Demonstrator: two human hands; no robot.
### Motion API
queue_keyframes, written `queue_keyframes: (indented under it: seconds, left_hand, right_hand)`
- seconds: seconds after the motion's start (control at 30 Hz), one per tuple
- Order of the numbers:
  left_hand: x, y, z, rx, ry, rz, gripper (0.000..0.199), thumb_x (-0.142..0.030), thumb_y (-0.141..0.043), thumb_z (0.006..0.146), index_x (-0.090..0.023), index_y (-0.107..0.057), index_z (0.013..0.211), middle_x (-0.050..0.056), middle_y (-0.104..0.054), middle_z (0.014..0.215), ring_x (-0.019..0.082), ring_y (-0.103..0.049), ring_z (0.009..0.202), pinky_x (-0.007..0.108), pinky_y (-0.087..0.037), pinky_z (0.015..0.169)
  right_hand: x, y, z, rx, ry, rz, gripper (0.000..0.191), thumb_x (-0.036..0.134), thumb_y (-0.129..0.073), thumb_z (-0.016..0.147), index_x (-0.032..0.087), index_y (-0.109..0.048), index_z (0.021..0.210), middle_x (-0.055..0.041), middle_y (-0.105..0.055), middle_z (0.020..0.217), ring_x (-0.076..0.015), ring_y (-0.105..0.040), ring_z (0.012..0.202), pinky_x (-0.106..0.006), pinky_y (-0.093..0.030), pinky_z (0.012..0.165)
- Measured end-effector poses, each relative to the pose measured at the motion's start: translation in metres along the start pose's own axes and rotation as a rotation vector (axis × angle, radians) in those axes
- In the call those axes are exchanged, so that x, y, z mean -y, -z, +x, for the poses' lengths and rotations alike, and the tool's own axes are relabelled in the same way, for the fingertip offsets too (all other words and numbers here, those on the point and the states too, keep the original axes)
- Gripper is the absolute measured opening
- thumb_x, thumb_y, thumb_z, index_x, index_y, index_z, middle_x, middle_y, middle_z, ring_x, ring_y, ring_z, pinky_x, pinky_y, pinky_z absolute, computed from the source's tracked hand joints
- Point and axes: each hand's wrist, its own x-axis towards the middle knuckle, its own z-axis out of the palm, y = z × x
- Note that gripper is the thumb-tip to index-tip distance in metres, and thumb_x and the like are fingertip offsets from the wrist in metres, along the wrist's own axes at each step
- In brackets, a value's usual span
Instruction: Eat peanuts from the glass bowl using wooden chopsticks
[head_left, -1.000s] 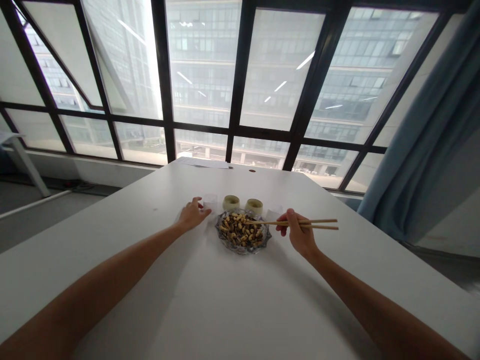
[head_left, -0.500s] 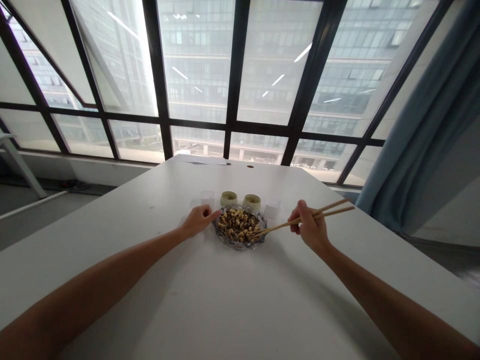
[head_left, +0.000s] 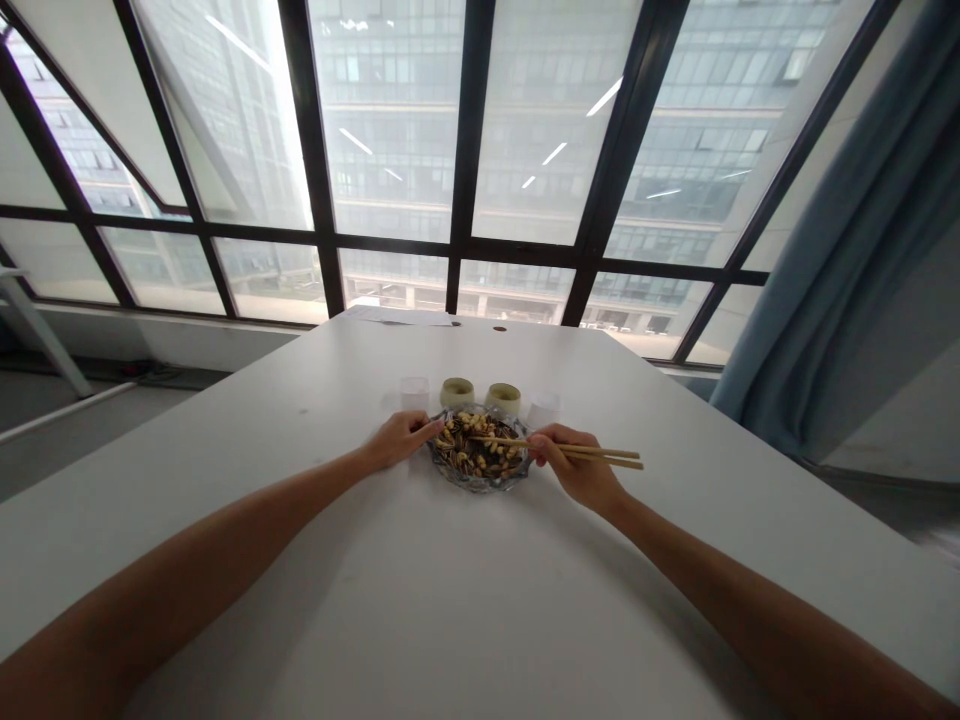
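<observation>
A clear glass bowl [head_left: 480,486] with a wavy rim stands on the white table. It holds a mix of pale nuts and dark striped seeds [head_left: 469,462], which look like peanuts and sunflower seeds. My left hand [head_left: 405,438] grips the bowl's left rim, thumb on top. Pinched in my right hand [head_left: 577,465] is a pair of wooden chopsticks [head_left: 607,455], held at the bowl's right edge. Their tips reach into the mix near its middle; whether they grasp a piece is too small to tell.
Two pale green cups [head_left: 457,392] stand just behind the bowl. A clear plastic box [head_left: 414,391] is at their left and another clear box [head_left: 544,408] at their right. Paper sheets [head_left: 397,316] lie on the far end of the table [head_left: 465,600], before the windows.
My right hand has moved left and the chopsticks now lie flatter, their tips shifted from the bowl's right side to its middle. The nuts and seeds look stirred. My left hand stays at the rim.
</observation>
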Motion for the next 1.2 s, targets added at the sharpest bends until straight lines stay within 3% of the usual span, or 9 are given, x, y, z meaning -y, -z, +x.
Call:
queue_keyframes:
  seconds: [0.13, 0.27, 0.47, 0.6, 0.77, 1.2]
  left_hand:
    - [0.001, 0.0, 0.0, 0.005, -0.01, 0.018, 0.058, -0.072, -0.045, 0.081, -0.018, -0.045, 0.061, -0.004, -0.039, 0.055, 0.011, -0.036, 0.056, 0.024, -0.025, 0.052]
    - [0.002, 0.0, 0.0, 0.009, -0.014, 0.039, 0.058, -0.071, -0.044, 0.082, -0.018, -0.045, 0.06, -0.004, -0.041, 0.054, 0.011, -0.037, 0.055, 0.024, -0.025, 0.052]
    - [0.0, 0.001, 0.0, 0.018, 0.0, 0.04, 0.058, -0.071, -0.044, 0.082, -0.018, -0.045, 0.059, -0.004, -0.041, 0.053, 0.011, -0.037, 0.056, 0.024, -0.025, 0.051]
    - [0.0, 0.001, 0.0, 0.02, -0.002, 0.043, 0.058, -0.071, -0.043, 0.082, -0.018, -0.045, 0.059, -0.004, -0.039, 0.053, 0.011, -0.036, 0.056, 0.024, -0.025, 0.052]
    - [-0.002, 0.002, -0.002, -0.003, -0.053, 0.066, 0.056, -0.069, -0.044, 0.082, -0.018, -0.046, 0.059, -0.004, -0.039, 0.055, 0.011, -0.036, 0.057, 0.024, -0.025, 0.053]
    - [0.006, -0.001, 0.0, 0.014, -0.08, 0.125, 0.057, -0.065, -0.041, 0.085, -0.018, -0.039, 0.054, -0.004, -0.03, 0.053, 0.009, -0.03, 0.054, 0.024, -0.019, 0.051]
  right_hand:
    - [-0.003, -0.001, 0.002, -0.16, -0.013, 0.104, 0.046, 0.06, -0.056, 0.089, 0.018, -0.069, 0.075, -0.0042, -0.067, 0.062, -0.0149, -0.06, 0.054, -0.027, -0.049, 0.052]
    - [0.001, -0.002, 0.003, -0.223, -0.111, 0.292, 0.057, 0.068, -0.051, 0.087, 0.017, -0.066, 0.064, -0.0035, -0.061, 0.049, -0.013, -0.053, 0.042, -0.025, -0.044, 0.041]
    - [0.007, -0.005, 0.003, -0.066, -0.273, 0.369, 0.061, 0.074, -0.059, 0.076, 0.016, -0.064, 0.057, -0.0012, -0.053, 0.038, -0.011, -0.045, 0.032, -0.023, -0.035, 0.032]
    - [0.009, -0.008, 0.001, 0.011, -0.235, 0.243, 0.056, 0.069, -0.06, 0.079, 0.016, -0.067, 0.064, 0.0004, -0.056, 0.043, -0.0096, -0.046, 0.035, -0.021, -0.036, 0.034]
    - [0.003, -0.013, -0.002, 0.018, -0.182, 0.167, 0.05, 0.064, -0.059, 0.083, 0.017, -0.068, 0.07, 0.0006, -0.058, 0.048, -0.0096, -0.048, 0.038, -0.021, -0.036, 0.037]
    - [-0.008, -0.026, -0.011, -0.266, -0.07, 0.211, 0.051, 0.065, -0.054, 0.086, 0.017, -0.066, 0.076, -0.0013, -0.061, 0.057, -0.0107, -0.051, 0.042, -0.023, -0.041, 0.039]
